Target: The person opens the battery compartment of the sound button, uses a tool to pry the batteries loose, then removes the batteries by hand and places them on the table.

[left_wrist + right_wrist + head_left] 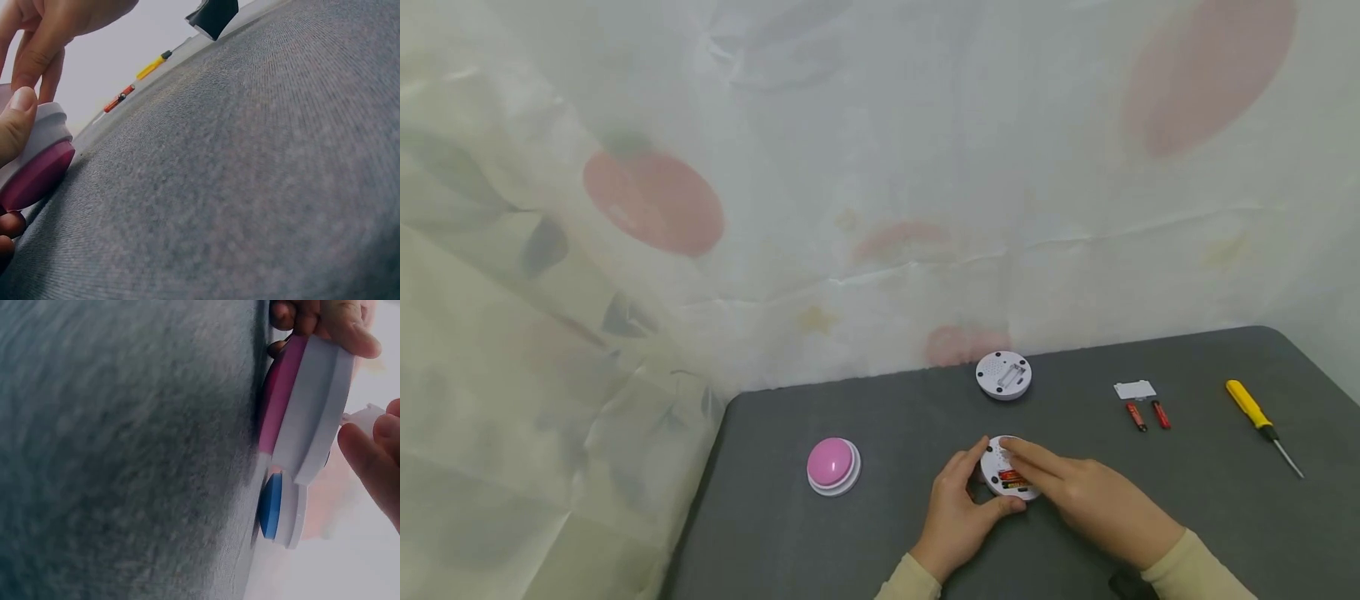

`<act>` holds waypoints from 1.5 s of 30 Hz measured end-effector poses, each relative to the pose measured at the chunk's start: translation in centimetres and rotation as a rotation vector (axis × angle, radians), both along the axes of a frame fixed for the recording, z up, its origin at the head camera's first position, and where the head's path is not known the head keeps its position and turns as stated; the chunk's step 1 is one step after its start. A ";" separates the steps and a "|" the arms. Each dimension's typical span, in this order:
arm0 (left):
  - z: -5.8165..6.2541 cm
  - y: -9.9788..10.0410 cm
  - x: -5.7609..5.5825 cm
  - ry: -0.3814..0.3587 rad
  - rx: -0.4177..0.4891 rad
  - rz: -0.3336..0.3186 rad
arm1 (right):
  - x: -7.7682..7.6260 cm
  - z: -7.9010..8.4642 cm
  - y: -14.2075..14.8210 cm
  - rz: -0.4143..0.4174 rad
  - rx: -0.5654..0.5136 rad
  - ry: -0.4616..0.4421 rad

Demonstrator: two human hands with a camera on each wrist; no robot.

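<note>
My left hand [958, 508] grips the rim of a round white push-button device [991, 468], which lies upside down on the dark table. Its pink button [284, 394] faces the tabletop in the right wrist view. Two red-and-black batteries [1015, 481] sit in the device's uncovered battery compartment. Over it, my right hand [1093, 500] pinches a small white battery cover [364, 417] between its fingers; the right wrist view shows the cover tilted close above the underside. From the head view the fingers mostly hide that cover.
Behind is another upturned white device [1000, 385] with a blue button [270, 506] and a bare battery slot. An upright pink button [830, 462] stands left. To the right lie a white battery cover [1135, 389], two red batteries [1161, 414] and a yellow screwdriver [1247, 404].
</note>
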State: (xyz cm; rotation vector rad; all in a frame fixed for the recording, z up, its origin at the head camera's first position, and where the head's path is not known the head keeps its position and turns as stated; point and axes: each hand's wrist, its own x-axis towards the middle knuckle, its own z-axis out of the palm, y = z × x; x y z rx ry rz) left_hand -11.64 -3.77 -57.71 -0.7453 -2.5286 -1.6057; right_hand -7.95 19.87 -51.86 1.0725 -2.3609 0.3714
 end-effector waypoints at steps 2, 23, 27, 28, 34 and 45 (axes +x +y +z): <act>0.1 0.0 0.0 -0.011 0.000 -0.001 | -0.1 0.0 0.0 0.006 -0.028 -0.003; -0.1 0.2 0.0 -0.038 -0.019 0.011 | -2.6 -1.8 3.9 -0.470 -0.324 -0.038; 0.0 0.2 0.1 -0.066 -0.035 0.009 | -2.7 -2.5 4.7 -0.584 -0.320 -0.186; 0.0 0.2 0.1 -0.073 -0.036 0.009 | -2.8 -2.7 4.8 -0.594 -0.305 -0.209; 0.1 0.1 0.1 -0.080 -0.035 0.007 | -3.2 -3.5 5.4 -0.540 -0.232 -0.187; 0.1 0.1 0.1 -0.055 -0.031 0.009 | -3.5 -3.7 5.5 -0.567 -0.146 -0.101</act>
